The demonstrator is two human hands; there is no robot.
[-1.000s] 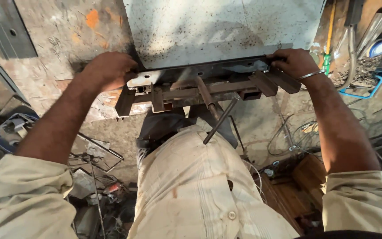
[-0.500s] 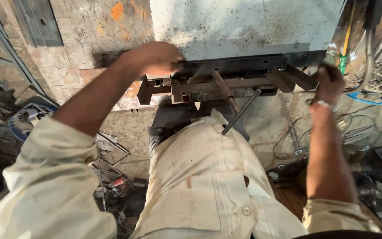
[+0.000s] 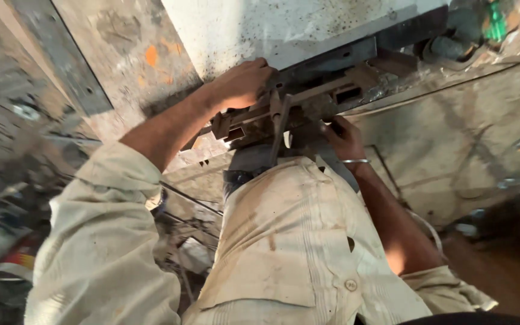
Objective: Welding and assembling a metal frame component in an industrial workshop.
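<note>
A heavy rusty metal frame [image 3: 332, 90] with brackets and a slanting rod [image 3: 279, 129] lies along the near edge of a speckled pale metal plate [image 3: 272, 27]. My left hand [image 3: 245, 81] grips the frame's left end from above, fingers curled over its edge. Below the frame's middle, my right hand [image 3: 343, 139], with a metal bangle on the wrist, reaches up and holds its underside. The picture is tilted and partly blurred.
A stained concrete wall with an orange patch [image 3: 151, 57] stands at the upper left. Blurred tools and scrap [image 3: 7, 241] lie at the lower left. Cables and a green object [image 3: 498, 18] sit at the upper right. A dusty floor [image 3: 452, 138] spreads to the right.
My right hand has left the frame's right end and moved under its middle. My head has tilted, so the frame now slants up to the right. The left hand keeps its hold.
</note>
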